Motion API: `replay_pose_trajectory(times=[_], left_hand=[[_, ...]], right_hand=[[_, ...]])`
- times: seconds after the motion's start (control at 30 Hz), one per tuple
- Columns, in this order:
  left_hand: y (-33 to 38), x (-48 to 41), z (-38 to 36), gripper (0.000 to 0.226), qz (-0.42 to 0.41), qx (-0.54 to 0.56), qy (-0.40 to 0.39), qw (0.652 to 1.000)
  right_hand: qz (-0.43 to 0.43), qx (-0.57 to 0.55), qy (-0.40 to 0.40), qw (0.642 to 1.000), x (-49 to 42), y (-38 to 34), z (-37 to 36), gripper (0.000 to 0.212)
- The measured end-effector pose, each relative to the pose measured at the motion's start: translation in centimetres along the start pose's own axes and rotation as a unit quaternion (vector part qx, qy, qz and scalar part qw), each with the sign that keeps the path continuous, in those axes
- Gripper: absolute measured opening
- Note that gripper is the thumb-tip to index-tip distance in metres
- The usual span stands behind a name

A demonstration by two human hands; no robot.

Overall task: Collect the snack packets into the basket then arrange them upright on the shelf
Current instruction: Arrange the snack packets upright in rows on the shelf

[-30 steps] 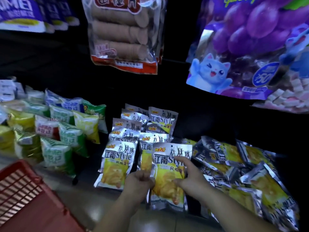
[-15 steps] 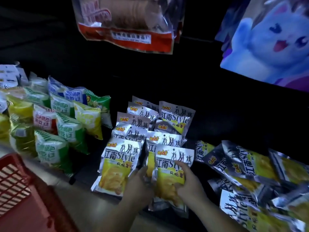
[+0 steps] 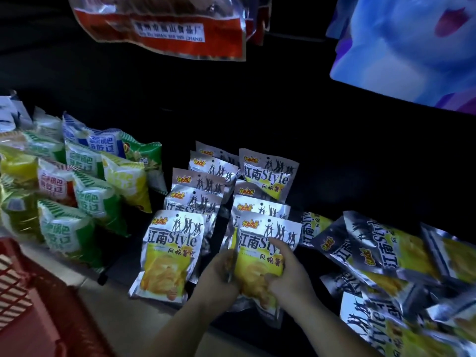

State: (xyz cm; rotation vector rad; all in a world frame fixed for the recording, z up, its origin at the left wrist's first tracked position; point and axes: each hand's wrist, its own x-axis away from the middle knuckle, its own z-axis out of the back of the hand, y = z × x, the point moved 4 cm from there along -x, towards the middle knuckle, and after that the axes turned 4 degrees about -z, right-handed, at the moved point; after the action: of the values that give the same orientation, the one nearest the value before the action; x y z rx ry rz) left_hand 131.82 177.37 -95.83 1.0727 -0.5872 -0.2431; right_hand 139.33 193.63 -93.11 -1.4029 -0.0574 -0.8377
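- The left hand (image 3: 219,276) and the right hand (image 3: 291,276) sit close together low in the middle of the view. Both are clamped on one silver-and-yellow foil crisp packet (image 3: 260,253) (the one with "Style" in dark letters across its front).
- The left hand's fingers curl round the packet's left edge. The right hand grips its right side, thumb on the yellow front and one finger lying up across the print.
- The packet stands upright at the front of the right-hand row on the dark shelf (image 3: 347,181), its bottom seam showing below the hands.
- Behind it, more packets of the same kind stand upright one behind another.
- Just beside this row to the left stands a second upright row, headed by a matching front packet (image 3: 170,256) that neither hand touches.
- To the right, a loose heap of the same foil packets (image 3: 386,253) lies flat and skewed, overlapping, near the right forearm.
- A red plastic lattice basket (image 3: 23,292) fills the lower left corner, well apart from the hands; its contents cannot be seen.
- Green, white and yellow puffed snack bags (image 3: 95,199) stand in rows on the left.
- Overhead hang a clear bag with a red bottom band (image 3: 167,29) and a large, blurred blue-and-purple bag (image 3: 412,47).
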Motion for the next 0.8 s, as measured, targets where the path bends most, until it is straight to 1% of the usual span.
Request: replay_pose_trajectory(times=[0.07,0.1,0.13,0.17,0.2,0.27,0.3,0.37,0.43,0.5,0.57,0.63,0.8], left_hand=[[-0.3,0.1,0.6,0.048,0.006,-0.002,-0.006,1.000],[-0.8,0.1,1.0,0.057,0.009,-0.007,-0.010,1.000],[-1.1,0.2,1.3,0.069,0.007,-0.034,-0.012,0.999],[-1.6,0.0,1.4,0.079,-0.006,-0.084,-0.012,0.996],[-1.6,0.2,1.6,0.085,-0.016,-0.135,-0.005,0.991],[-1.7,0.5,1.9,0.081,-0.038,-0.213,0.029,0.976],[-1.4,0.9,1.9,0.077,-0.066,-0.253,0.050,0.964],[-0.8,1.5,1.4,0.074,-0.113,-0.319,0.058,0.939],[-0.5,1.9,0.8,0.072,-0.155,-0.329,0.052,0.930],[-0.4,2.2,0.2,0.068,-0.175,-0.337,0.041,0.924],[-0.1,2.3,-0.5,0.072,-0.168,-0.360,0.023,0.917],[0.0,2.2,-0.7,0.076,-0.128,-0.390,-0.008,0.912],[0.1,2.0,-0.5,0.079,-0.106,-0.384,-0.004,0.917]], right_hand=[[0.032,0.035,-0.017,0.999,-0.2,-0.1,-1.0,0.078],[0.044,0.053,-0.025,0.997,-0.3,-0.1,-1.6,0.077],[0.051,0.068,-0.034,0.996,-0.4,0.0,-2.2,0.076],[0.053,0.088,-0.039,0.994,-0.5,0.2,-2.8,0.077],[0.053,0.111,-0.042,0.992,-0.7,0.4,-3.3,0.077],[0.056,0.171,-0.029,0.983,-0.7,0.6,-3.9,0.084],[0.063,0.197,-0.011,0.978,-0.8,0.7,-3.8,0.089],[0.087,0.202,0.030,0.975,-0.8,0.6,-3.4,0.091],[0.108,0.180,0.064,0.976,-0.7,0.4,-2.8,0.077],[0.112,0.169,0.089,0.975,-0.7,0.2,-2.2,0.061],[0.095,0.165,0.085,0.978,-1.0,0.1,-1.9,0.054],[0.081,0.153,0.056,0.983,-1.4,-0.4,-1.7,0.052],[0.077,0.170,0.029,0.982,-2.3,-0.6,-0.9,0.048]])
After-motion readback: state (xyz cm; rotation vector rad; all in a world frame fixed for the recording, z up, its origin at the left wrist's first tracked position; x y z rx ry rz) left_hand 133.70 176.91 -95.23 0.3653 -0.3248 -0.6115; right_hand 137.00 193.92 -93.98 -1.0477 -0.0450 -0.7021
